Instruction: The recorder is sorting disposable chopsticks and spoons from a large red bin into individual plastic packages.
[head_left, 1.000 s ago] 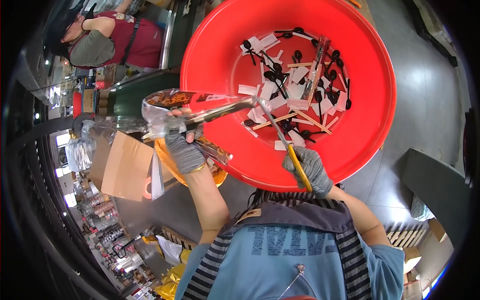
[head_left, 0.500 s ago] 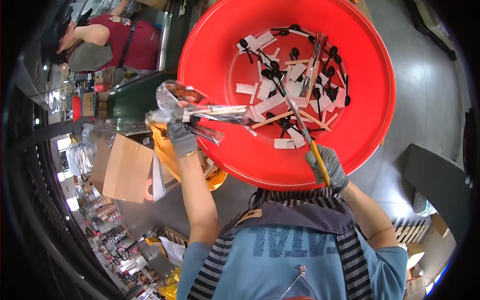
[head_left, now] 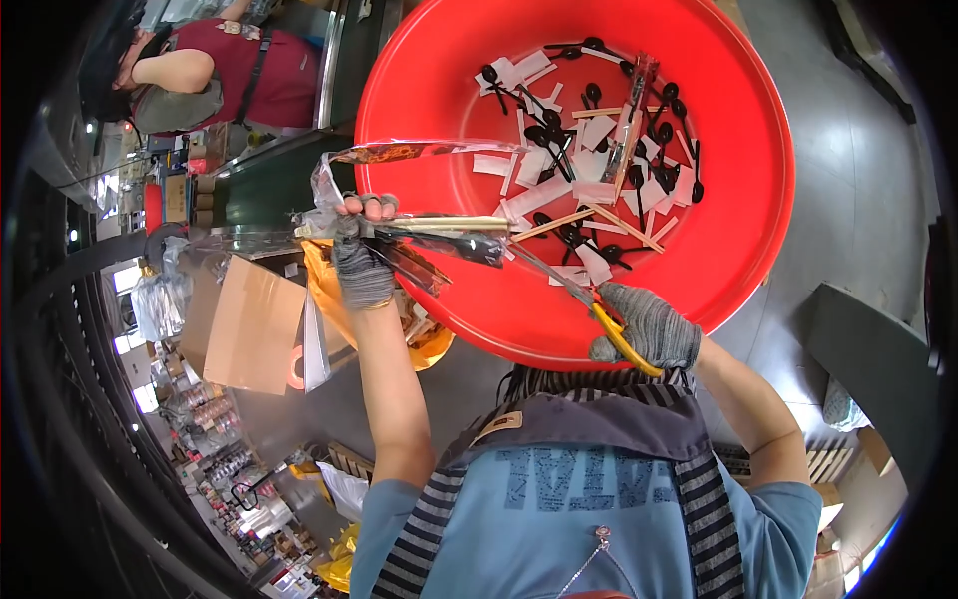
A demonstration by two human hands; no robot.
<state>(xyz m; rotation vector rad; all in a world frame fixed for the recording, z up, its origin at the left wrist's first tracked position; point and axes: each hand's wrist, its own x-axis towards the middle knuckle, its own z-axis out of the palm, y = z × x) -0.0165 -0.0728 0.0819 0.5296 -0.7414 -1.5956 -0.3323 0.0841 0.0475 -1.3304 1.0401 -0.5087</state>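
My left hand (head_left: 361, 255), in a grey knit glove with bare fingertips, grips several clear plastic cutlery packets (head_left: 439, 225) at one end. Chopsticks and something dark show through the film, and one packet fans upward. Their loose ends stick out over a large red basin (head_left: 449, 319). My right hand (head_left: 654, 327), gloved the same way, is closed on yellow-handled scissors (head_left: 621, 341). The blades point up and left, tips close to the packet ends; whether they touch, I cannot tell. In the basin lie black spoons (head_left: 637, 178), wooden chopsticks (head_left: 552, 226), white paper pieces (head_left: 544, 195) and a wrapped packet (head_left: 627, 135).
An orange-yellow bag (head_left: 429, 357) hangs below my left hand, beside an open cardboard box (head_left: 254, 324). A dark green surface (head_left: 259, 195) lies to the left. Beyond it is a co-worker in a dark red top (head_left: 284, 80). Grey floor (head_left: 848, 150) lies to the right.
The scissors have swung left from over the middle of the basin to the packet ends. In my left hand, the packets have spread, one now reaching further up and right.
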